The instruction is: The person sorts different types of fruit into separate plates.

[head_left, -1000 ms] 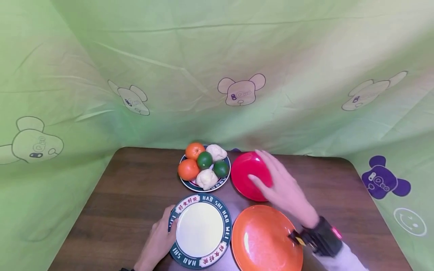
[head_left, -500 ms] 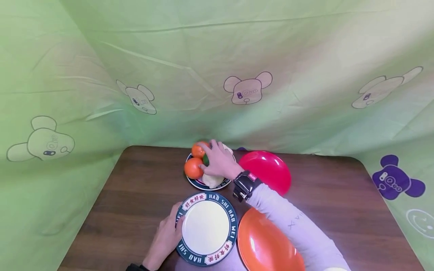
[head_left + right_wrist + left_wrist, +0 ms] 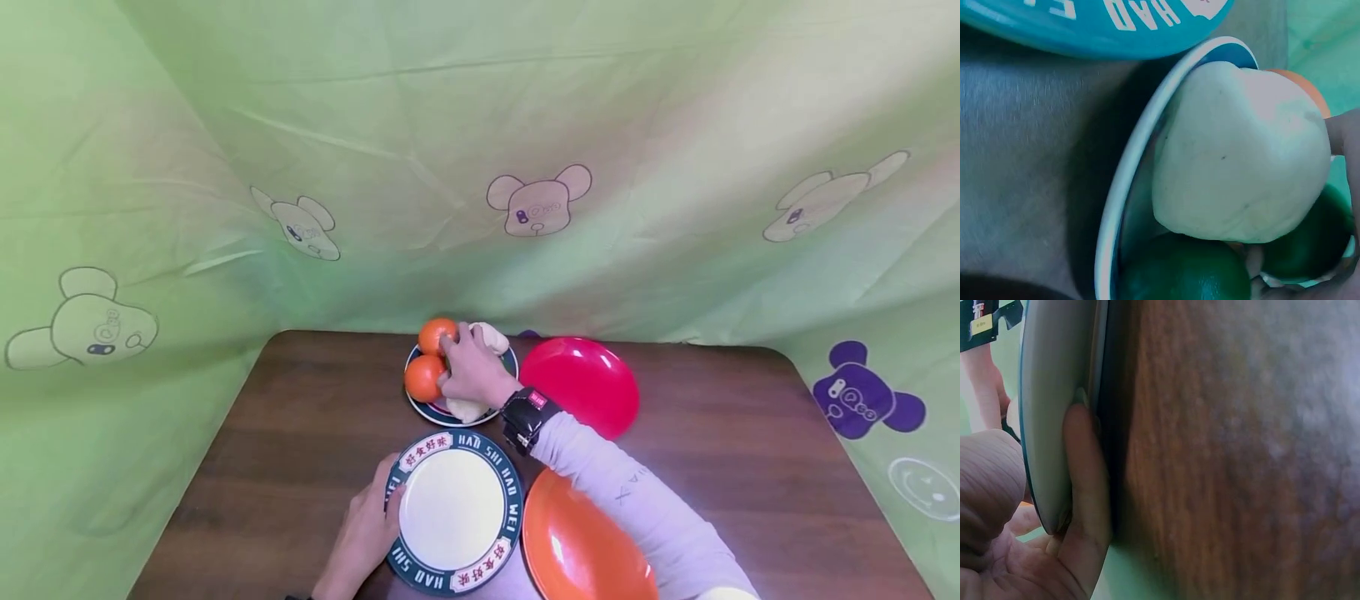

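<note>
My left hand [image 3: 363, 521] grips the left rim of a white plate [image 3: 452, 508] with a dark green lettered border, thumb on top and fingers underneath. In the left wrist view, fingers lie under the plate [image 3: 1054, 425], which is tilted off the table. My right hand [image 3: 477, 371] reaches into the fruit bowl [image 3: 420, 410], its fingers curled round a green lime [image 3: 1310, 240], hidden from above by the hand. Beside it sit a second green lime [image 3: 1188, 272] and a white garlic-like bulb [image 3: 1241, 156]. Two oranges [image 3: 424, 378] lie left of the fingers; another white bulb [image 3: 491, 337] sits behind.
A red plate [image 3: 581, 383] stands right of the bowl. Nearer me is an orange plate [image 3: 581, 542], partly covered by my right sleeve [image 3: 637, 500]. The brown wooden table [image 3: 285, 450] ends at a green cloth backdrop [image 3: 420, 208] with printed bear heads.
My right hand has moved left from over the red plate into the fruit bowl, and its fingers have closed in lower among the fruit. The left hand still holds the lettered plate.
</note>
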`<action>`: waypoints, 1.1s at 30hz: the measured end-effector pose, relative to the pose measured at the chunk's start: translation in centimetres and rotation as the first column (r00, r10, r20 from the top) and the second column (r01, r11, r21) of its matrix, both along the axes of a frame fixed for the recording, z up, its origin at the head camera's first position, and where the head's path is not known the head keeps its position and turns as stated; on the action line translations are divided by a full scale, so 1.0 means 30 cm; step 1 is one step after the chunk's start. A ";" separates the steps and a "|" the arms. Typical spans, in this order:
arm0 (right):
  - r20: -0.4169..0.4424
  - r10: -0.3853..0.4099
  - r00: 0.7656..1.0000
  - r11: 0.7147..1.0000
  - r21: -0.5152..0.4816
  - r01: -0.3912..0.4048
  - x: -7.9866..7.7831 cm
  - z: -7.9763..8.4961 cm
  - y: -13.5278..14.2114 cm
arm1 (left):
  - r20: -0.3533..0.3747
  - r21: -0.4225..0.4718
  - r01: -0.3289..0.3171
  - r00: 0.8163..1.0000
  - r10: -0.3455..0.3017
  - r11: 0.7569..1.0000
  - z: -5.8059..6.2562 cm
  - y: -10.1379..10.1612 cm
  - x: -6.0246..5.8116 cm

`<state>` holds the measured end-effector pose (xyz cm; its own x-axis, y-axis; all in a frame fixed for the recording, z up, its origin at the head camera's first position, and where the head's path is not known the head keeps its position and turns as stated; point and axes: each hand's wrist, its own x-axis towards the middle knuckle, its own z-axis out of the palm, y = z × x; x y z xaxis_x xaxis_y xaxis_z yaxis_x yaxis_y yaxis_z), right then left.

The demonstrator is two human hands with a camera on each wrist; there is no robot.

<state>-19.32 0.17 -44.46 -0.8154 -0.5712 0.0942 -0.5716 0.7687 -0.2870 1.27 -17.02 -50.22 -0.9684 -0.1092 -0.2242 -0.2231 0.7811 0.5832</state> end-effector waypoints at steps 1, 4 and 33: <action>-0.019 0.009 1.000 1.000 -0.016 -0.009 0.003 -0.002 0.001 | 0.006 -0.005 -0.002 1.000 0.002 1.000 0.001 0.002 -0.001; -0.069 0.037 0.997 0.997 -0.068 -0.042 0.027 0.011 0.009 | 0.031 -0.013 -0.008 0.999 0.008 1.000 0.001 0.006 -0.001; -0.121 0.626 0.770 0.778 0.164 -0.607 0.477 -0.176 0.064 | -0.079 -0.046 0.061 0.995 -0.064 0.997 0.000 -0.008 0.003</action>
